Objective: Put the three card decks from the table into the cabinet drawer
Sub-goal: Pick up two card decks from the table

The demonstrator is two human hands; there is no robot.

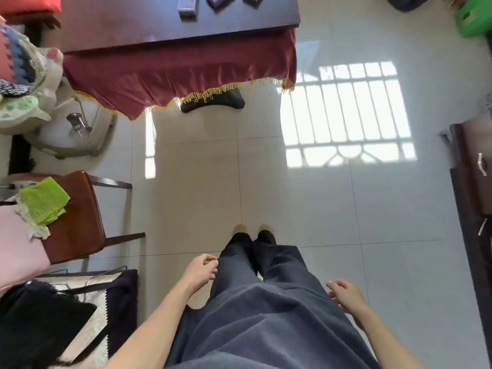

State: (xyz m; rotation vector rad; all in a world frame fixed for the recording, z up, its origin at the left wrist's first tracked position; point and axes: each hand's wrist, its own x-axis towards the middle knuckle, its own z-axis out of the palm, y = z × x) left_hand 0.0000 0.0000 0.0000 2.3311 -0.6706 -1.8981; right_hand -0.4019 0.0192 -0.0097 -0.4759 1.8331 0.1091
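Observation:
Three dark card decks lie in a row on the dark table (pixel 133 25) at the top of the head view: one (pixel 188 6) on the left, one (pixel 219 1) in the middle, one (pixel 253 0) on the right, all partly cut off by the frame edge. The dark wooden cabinet (pixel 471 166) stands at the right edge, its drawer with a metal handle (pixel 482 164) closed. My left hand (pixel 201 270) hangs by my left thigh with fingers curled and nothing in it. My right hand (pixel 346 294) hangs by my right thigh, fingers loosely apart, empty.
A red fringed cloth (pixel 181 75) hangs from the table's near edge. A brown chair (pixel 80 214) with a green cloth (pixel 44 199) stands on the left, cluttered seats beyond and below it. A green object (pixel 474 17) sits at top right. Tiled floor (pixel 292 195) lies between me and the table.

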